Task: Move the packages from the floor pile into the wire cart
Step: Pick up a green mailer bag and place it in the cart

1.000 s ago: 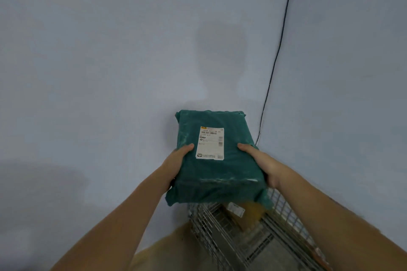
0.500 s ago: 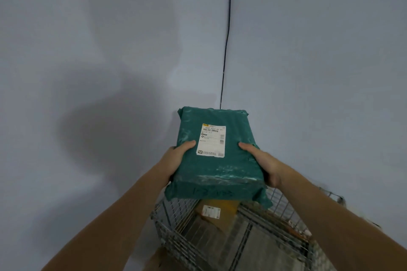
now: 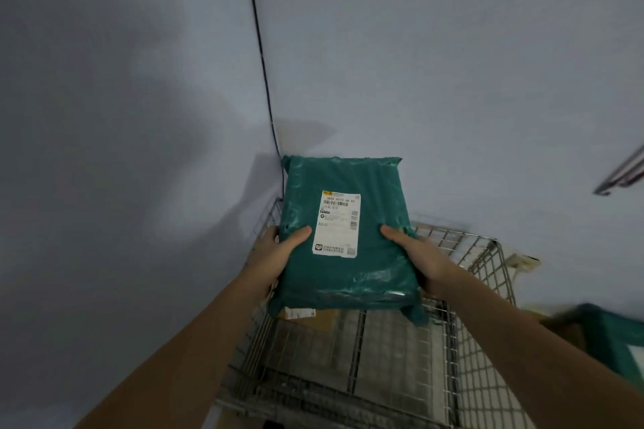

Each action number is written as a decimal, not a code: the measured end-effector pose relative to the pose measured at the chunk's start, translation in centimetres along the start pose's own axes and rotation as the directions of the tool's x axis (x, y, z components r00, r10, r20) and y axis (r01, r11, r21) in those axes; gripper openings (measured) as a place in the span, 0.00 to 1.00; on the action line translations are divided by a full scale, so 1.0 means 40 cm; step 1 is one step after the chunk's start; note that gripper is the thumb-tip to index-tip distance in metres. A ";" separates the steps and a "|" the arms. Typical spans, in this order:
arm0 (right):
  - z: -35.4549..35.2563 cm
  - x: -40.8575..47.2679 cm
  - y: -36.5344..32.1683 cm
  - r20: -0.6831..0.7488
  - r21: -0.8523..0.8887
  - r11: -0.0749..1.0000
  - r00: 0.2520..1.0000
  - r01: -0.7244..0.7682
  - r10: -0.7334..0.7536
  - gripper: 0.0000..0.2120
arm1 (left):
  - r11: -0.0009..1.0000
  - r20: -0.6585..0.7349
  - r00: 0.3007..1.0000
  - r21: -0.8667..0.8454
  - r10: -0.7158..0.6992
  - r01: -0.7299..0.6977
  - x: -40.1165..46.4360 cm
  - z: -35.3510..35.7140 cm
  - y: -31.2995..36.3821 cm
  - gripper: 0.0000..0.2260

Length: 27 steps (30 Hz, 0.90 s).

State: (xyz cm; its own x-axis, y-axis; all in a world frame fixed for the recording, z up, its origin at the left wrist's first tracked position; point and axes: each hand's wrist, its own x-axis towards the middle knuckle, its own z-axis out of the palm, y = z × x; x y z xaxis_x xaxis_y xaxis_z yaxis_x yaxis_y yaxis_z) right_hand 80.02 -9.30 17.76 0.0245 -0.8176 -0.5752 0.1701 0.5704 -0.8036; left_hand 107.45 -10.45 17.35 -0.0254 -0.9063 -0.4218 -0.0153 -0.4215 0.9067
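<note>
A green plastic mailer package (image 3: 369, 275) with a white shipping label hangs in the air over the wire cart (image 3: 481, 373). My left hand (image 3: 275, 254) grips its left edge, thumb on top. My right hand (image 3: 418, 258) grips its right edge the same way. The package is level, above the far half of the cart. Under its near edge a brown cardboard package (image 3: 313, 319) with a small label lies inside the cart, mostly hidden.
A grey wall fills the view behind the cart, with a dark cable (image 3: 261, 63) running down it. Another green package (image 3: 613, 334) shows blurred at the right edge. A metal rail (image 3: 623, 174) sticks out at the upper right.
The view has swung right and down, so more of the cart shows beneath the package. Both hands keep the same hold on the green package.
</note>
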 end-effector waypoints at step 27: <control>-0.316 0.921 1.050 -0.565 -0.206 0.911 0.804 -0.356 0.187 0.21 | 0.806 0.039 0.962 0.556 -0.269 0.203 0.868 0.231 -1.219 0.16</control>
State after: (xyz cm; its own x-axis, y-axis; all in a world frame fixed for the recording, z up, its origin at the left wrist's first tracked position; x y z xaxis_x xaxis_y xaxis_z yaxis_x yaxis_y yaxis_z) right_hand 75.62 -14.49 -39.12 -0.5051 -0.5067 -0.6987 -0.0564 0.8272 -0.5591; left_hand 98.08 -21.08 -41.53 -0.0591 -0.7575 -0.6502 -0.5728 -0.5076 0.6436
